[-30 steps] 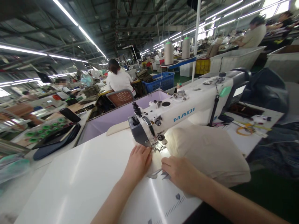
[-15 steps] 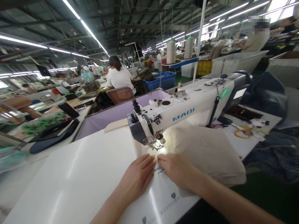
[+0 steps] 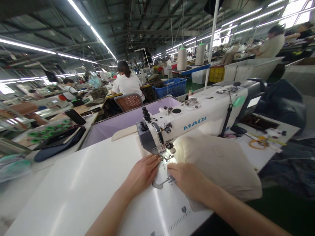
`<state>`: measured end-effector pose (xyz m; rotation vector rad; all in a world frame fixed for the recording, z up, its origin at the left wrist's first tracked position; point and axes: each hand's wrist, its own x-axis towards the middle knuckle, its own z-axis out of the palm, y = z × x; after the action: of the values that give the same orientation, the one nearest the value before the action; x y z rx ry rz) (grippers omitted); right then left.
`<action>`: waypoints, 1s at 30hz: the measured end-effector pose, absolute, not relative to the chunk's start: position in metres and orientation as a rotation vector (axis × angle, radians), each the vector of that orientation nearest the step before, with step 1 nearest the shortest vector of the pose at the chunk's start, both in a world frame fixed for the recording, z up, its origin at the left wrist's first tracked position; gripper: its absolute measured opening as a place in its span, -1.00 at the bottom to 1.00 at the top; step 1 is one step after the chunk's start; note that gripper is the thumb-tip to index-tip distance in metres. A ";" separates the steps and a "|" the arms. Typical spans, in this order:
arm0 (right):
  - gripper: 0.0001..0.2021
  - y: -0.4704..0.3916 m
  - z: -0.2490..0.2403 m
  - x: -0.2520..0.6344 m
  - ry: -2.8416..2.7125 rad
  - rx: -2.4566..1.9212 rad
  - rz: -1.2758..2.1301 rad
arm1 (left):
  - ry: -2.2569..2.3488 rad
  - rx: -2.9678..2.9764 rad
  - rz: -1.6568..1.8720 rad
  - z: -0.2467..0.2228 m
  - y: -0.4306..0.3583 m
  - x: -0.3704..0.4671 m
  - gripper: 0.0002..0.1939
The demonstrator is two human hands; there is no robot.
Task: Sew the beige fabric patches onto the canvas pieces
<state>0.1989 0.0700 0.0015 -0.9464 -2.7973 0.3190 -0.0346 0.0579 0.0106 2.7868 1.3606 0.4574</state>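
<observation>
The pale cloth lies bunched under the arm of the sewing machine, to the right of the presser foot, its outer folds reaching past the edge of the table. The left hand lies low with its fingers together, tips just beside the foot; the right hand is curled at the cloth's near side, by some grey metal points. I cannot tell whether either hand actually pinches anything, as the knuckles hide the fingertips. The likeliest trouble is a nipped left finger, should the needle run with the tips so near; the overhanging weight could also drag the cloth askew. Behind the machine stands a lilac bin, its bottom out of sight. Farther off are a blue basket and a white bin, contents unclear; at left, clear plastic wraps green-ended spools.
</observation>
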 end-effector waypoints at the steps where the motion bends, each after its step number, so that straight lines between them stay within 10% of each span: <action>1: -0.83 0.069 0.002 0.200 -2.798 -0.950 0.335 | 1.365 2.785 0.464 0.009 0.058 -0.035 -0.65; 30: -0.82 0.052 -0.001 0.209 -2.822 -0.913 0.315 | 1.465 2.854 0.344 0.006 -0.009 0.000 -0.57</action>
<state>0.2085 0.0521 -0.0010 -0.9133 -2.8220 0.3155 -0.0003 -0.0089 0.0062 2.8544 1.4649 0.3440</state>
